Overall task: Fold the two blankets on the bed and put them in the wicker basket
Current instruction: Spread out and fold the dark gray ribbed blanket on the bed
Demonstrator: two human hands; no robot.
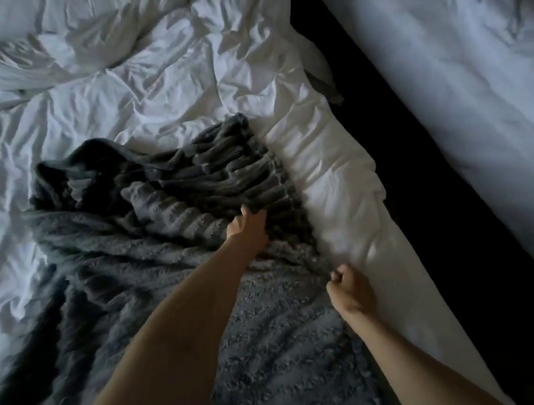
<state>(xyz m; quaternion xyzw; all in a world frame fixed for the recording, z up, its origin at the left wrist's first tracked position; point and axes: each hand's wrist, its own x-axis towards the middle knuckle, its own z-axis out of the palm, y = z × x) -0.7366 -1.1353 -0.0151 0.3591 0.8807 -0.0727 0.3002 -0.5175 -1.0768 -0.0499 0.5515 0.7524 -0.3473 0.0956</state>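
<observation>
Grey blanket [174, 285] lies on the white bed [138, 93], filling centre and lower left of frame, rumpled, w/ a ribbed part bunched up at its far end in mid-frame. Only this one blanket is plain to see; a grey blur at the upper right corner could be the 2nd, can't tell. No basket in view.

My left hand [250, 230] is reached out flat, fingers down on the ribbed bunch, prob. gripping a fold but I can't tell for sure. My right hand [349, 288] is curled tight, pinching the blanket's right edge where it meets the sheet, lower centre-right.

It looks soft, thick, floppy – no stiffness, light enough for two hands, fuzzy so not slippery. Best to take it by edge and corners, not the middle.

Long axis runs approx. from bottom of frame up toward centre, slanting a bit left; far end crumpled, so needs pulling straight before folding.
</observation>
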